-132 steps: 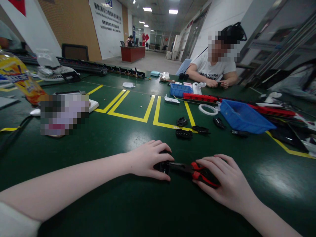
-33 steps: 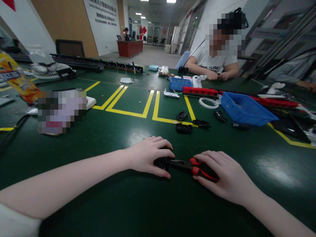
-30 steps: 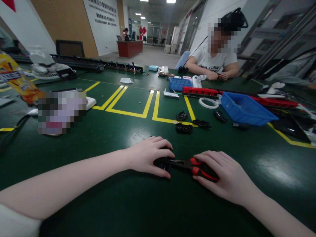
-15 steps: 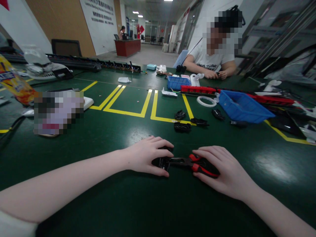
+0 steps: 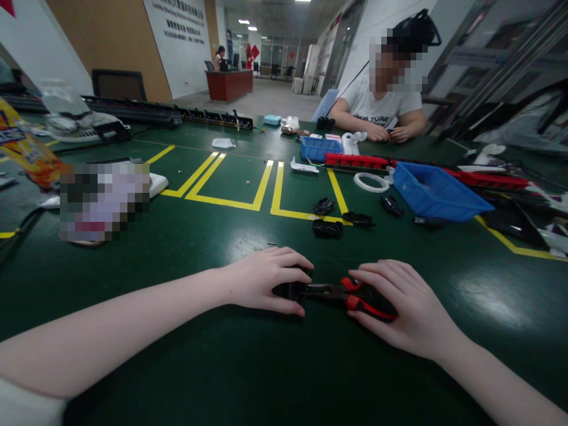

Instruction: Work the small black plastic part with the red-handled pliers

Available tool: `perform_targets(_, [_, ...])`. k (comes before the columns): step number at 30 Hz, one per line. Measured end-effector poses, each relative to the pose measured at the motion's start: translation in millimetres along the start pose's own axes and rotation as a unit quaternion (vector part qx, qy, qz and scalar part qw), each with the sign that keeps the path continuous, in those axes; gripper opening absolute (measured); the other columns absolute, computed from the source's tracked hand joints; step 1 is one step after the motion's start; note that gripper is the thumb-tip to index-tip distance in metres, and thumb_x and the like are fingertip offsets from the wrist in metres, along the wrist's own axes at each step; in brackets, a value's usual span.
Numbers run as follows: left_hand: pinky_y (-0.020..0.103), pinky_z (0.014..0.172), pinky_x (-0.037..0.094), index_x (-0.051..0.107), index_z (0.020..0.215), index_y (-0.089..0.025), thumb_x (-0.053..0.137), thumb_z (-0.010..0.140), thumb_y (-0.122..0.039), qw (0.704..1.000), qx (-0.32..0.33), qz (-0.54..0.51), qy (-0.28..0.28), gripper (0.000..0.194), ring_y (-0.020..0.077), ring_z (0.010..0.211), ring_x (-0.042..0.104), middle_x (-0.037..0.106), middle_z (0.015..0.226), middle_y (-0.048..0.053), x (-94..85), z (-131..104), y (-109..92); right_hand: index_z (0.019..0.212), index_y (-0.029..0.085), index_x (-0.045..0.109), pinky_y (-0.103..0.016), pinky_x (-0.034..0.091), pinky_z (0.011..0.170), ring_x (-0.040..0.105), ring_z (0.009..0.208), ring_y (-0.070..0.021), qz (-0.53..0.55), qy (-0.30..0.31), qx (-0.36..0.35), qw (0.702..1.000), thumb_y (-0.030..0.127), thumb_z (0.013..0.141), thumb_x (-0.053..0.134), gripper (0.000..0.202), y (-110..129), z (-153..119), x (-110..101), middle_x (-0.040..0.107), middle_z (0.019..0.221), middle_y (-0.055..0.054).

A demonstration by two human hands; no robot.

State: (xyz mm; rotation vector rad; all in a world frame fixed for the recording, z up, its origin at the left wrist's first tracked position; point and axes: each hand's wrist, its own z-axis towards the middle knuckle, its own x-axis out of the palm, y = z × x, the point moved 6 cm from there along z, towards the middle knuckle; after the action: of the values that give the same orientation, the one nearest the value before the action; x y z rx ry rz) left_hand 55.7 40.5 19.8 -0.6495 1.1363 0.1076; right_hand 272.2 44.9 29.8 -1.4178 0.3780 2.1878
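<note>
My left hand [image 5: 275, 281] is closed round a small black plastic part [image 5: 290, 291], mostly hidden by the fingers. Red-and-black needle-nose pliers [image 5: 350, 289] lie in the grip of my right hand [image 5: 397, 307], thumb on the near handle and fingers over the far one. Their jaws point left and meet the black part at its right end; whether they clamp it I cannot tell. Just beyond my left hand, a tiny thin metal piece [image 5: 271, 243] rests on the green table [image 5: 222, 373].
Several black parts [image 5: 327, 228] lie beyond my hands, near a blue bin [image 5: 437, 192] and a white ring [image 5: 371, 182]. At left are a phone-like object [image 5: 104, 201] and a yellow snack bag [image 5: 29, 148]. A person [image 5: 384, 112] sits across the table by a red rail [image 5: 355, 160].
Both hands keep their holds and have barely moved. My right hand and the pliers have shifted very slightly right. The tiny metal piece beyond my left hand shows more fully.
</note>
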Motion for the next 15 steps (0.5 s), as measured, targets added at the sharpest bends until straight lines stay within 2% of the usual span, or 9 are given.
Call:
perform_targets(10, [0.043,0.100,0.047,0.062,0.123,-0.019,0.070,0.090,-0.043,1.000,-0.013,-0.008,0.014,0.042,0.0297,0.124,0.056,0.056,0.140,0.013,1.7,-0.3,1.8,0.122,0.020,0.057,-0.044,0.051,0.085,0.065,0.096,-0.0255,0.025,-0.001,0.007,1.000,0.042,0.087,0.067,0.043,-0.7,-5.7,4.0,0.070,0.107,-0.011])
perform_targets(15, [0.043,0.100,0.046,0.065,0.116,-0.019,0.073,0.088,-0.041,1.000,-0.008,-0.030,0.004,0.037,0.0292,0.123,0.057,0.057,0.138,0.012,0.6,0.2,2.9,0.122,0.019,0.058,-0.044,0.052,0.084,0.067,0.095,-0.0256,0.009,-0.021,-0.003,1.000,0.042,0.086,0.067,0.043,0.9,-1.3,-2.5,0.071,0.106,-0.011])
